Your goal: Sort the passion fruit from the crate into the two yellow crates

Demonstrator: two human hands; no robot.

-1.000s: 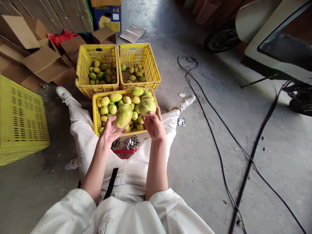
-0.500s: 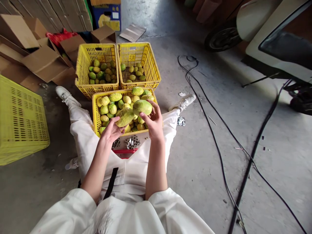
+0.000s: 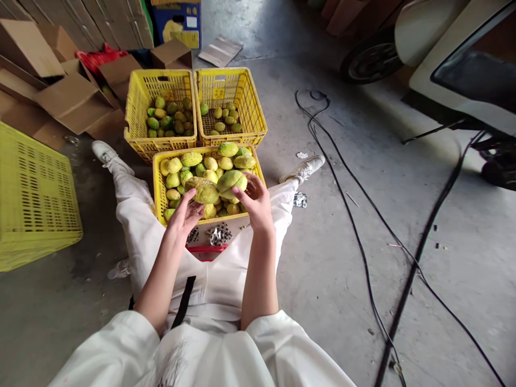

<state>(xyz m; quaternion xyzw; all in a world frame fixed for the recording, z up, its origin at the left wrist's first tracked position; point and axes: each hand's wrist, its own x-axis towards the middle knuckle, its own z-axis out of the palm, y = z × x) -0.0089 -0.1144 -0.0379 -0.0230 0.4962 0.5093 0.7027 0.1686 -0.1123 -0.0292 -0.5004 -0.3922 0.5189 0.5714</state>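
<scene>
My left hand (image 3: 186, 214) is closed around a yellow-green oval fruit (image 3: 202, 191), thumb on its near side. A greener fruit (image 3: 231, 183) is gripped in my right hand (image 3: 256, 199), its thumb pressed on the front. The two fruits are side by side, their ends meeting or nearly so; I cannot tell if they touch. Both are held above a yellow plastic crate (image 3: 158, 201) between my legs. That crate is filled with similar yellow and green fruits (image 3: 174, 165), partly hidden by my hands.
Two more yellow crates, a left one (image 3: 139, 102) and a right one (image 3: 252, 102), stand behind, each with some fruits. A yellow-green crate (image 3: 36, 199) is at the left. Cardboard boxes (image 3: 72, 102) lie behind it. Black cables (image 3: 357, 215) cross the floor near a parked vehicle (image 3: 443, 70).
Both fruits have been turned in my fingers, showing other sides. The left one has risen slightly and lies more level. The crates stay in place.
</scene>
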